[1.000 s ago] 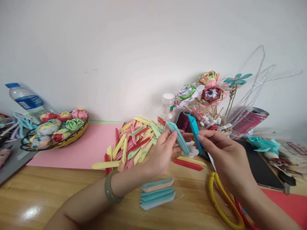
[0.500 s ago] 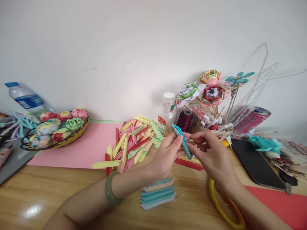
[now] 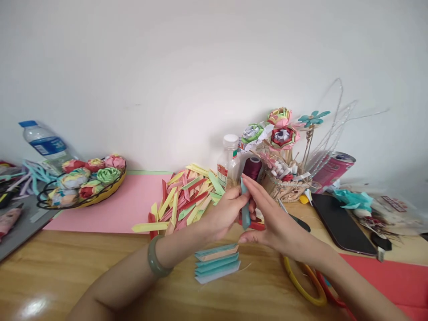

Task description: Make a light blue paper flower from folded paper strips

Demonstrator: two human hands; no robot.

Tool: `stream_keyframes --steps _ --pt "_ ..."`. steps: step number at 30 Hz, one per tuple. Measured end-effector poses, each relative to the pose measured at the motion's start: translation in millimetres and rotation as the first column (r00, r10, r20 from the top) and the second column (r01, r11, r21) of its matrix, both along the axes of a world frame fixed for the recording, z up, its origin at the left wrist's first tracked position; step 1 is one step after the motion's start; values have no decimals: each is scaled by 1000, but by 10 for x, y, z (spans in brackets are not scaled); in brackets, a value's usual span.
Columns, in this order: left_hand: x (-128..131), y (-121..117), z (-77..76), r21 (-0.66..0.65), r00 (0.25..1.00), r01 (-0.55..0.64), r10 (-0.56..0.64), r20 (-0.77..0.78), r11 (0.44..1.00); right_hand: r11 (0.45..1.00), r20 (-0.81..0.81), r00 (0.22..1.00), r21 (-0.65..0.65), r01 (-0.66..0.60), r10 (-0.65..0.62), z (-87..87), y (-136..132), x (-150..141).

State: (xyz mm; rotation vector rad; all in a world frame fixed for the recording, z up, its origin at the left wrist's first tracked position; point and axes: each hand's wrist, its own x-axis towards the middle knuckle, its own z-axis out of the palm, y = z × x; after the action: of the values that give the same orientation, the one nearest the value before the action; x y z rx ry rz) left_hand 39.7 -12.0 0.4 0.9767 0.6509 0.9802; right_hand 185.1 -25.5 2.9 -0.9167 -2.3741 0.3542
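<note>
My left hand pinches a folded blue paper strip between thumb and fingers, holding it nearly upright above the table. My right hand lies along the strip's right side with straight fingers; the fingertips touch its upper end. The right thumb stands apart, just below the strip's lower end. Some fingertips behind the paper are partly hidden. Below the hands, a row of folded blue and peach paper pieces rests on the wood, with a thin thread trailing from it.
Behind my left hand is a pile of coloured paper strips, near a clear bottle and a dark thread spool. A yellow ring lies under my right forearm. A phone and flower basket stand right; a paper-flower basket left.
The blue strip has turned more upright. My right hand has gone from pinching near its lower part to lying alongside it with straightened fingers. The view has shifted slightly.
</note>
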Motion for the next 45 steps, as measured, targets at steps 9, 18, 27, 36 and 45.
stream_keyframes --steps 9,18,27,36,45 --pt "-123 -188 84 -28 983 82 -77 166 996 974 -18 997 212 75 -73 -43 -48 -116" --pt "-216 -299 -16 -31 967 -92 96 235 995 985 -246 967 -169 27 -69 -109 -302 -331" --pt "-216 -359 -167 -76 958 -212 223 179 974 909 -322 892 -371 190 -318 -209 -394 -459" --pt "-527 -375 -295 401 749 15 255 -611 916 902 -138 921 -300 311 -364 -360 -282 -263" --pt "-885 -533 -383 352 443 225 226 -867 909 933 -17 943 -152 327 -333 -512 -351 -214"
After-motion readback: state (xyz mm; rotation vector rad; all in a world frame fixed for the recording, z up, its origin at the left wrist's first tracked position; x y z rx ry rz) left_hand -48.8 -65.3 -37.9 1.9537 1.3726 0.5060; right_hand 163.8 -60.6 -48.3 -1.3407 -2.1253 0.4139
